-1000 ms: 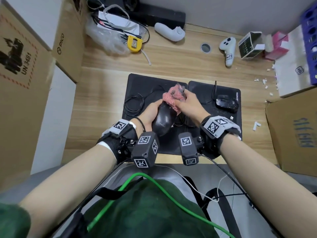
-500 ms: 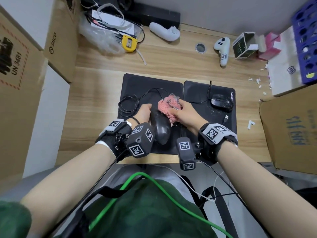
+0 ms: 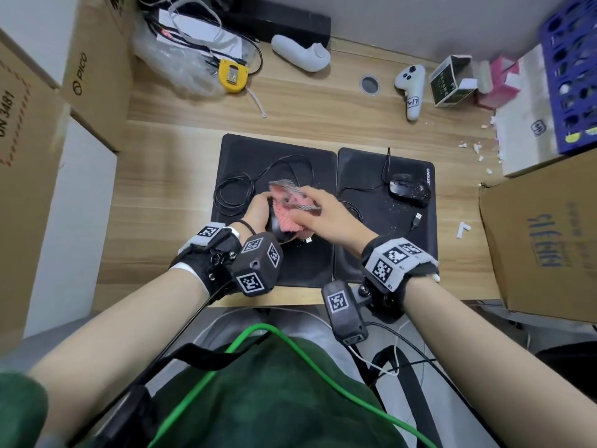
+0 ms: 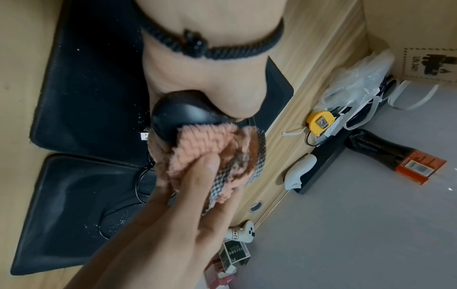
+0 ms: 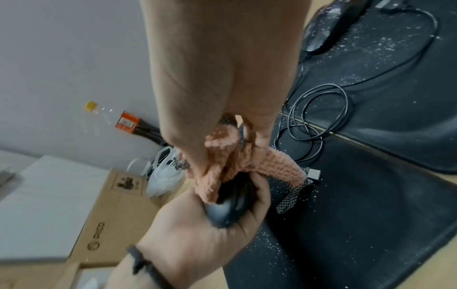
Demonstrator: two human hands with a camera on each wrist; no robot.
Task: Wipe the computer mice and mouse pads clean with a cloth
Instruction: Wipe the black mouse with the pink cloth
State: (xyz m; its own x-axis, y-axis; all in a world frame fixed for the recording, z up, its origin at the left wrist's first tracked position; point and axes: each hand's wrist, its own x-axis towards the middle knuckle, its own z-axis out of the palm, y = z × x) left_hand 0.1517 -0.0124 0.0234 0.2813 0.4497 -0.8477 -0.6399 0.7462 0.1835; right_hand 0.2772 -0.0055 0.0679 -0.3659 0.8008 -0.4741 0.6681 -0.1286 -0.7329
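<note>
My left hand (image 3: 258, 208) grips a black mouse (image 4: 183, 117) (image 5: 230, 207) lifted over the left black mouse pad (image 3: 245, 150). My right hand (image 3: 326, 215) holds a pink cloth (image 3: 287, 208) (image 4: 205, 148) (image 5: 222, 168) bunched against the front of that mouse. A second black mouse (image 3: 409, 189), speckled with white crumbs, lies on the right mouse pad (image 3: 387, 240), which is dusted with specks too. The held mouse's cable (image 3: 239, 189) coils on the left pad.
Cardboard boxes stand at the left (image 3: 97, 72) and right (image 3: 542, 240). At the back of the wooden desk (image 3: 168, 176) lie a yellow tape measure (image 3: 233, 75), two white controllers (image 3: 300, 53) (image 3: 411, 88) and a small box (image 3: 450, 80). White scraps (image 3: 478, 150) litter the right side.
The left hand has lowered and tilted the mouse closer to the pad. The right hand has shifted the cloth down over the mouse's front, covering more of it.
</note>
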